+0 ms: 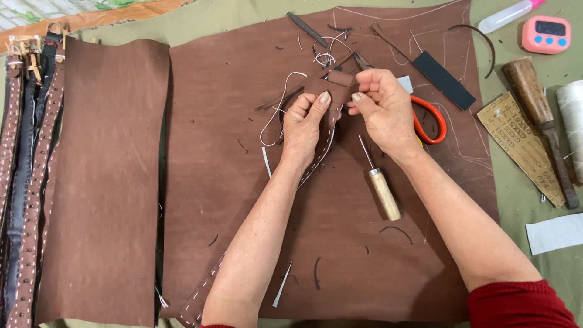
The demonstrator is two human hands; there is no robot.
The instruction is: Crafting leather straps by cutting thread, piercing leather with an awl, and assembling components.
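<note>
large brown leather sheet (255,182) covers the table centre. stitched leather strap (325,130) runs from 7 o'clock up to the hands at 12 o'clock. left hand (306,124) pinches the strap end, thumb on top. right hand (385,109) grips the same folded end. wooden-handled awl (381,189) lies just beside the right wrist.

The right hand (384,108) hides most of the orange-handled scissors (430,118); the left forearm covers the stitched leather strap's (203,297) middle; the thread spool (572,115) runs off-frame.
</note>
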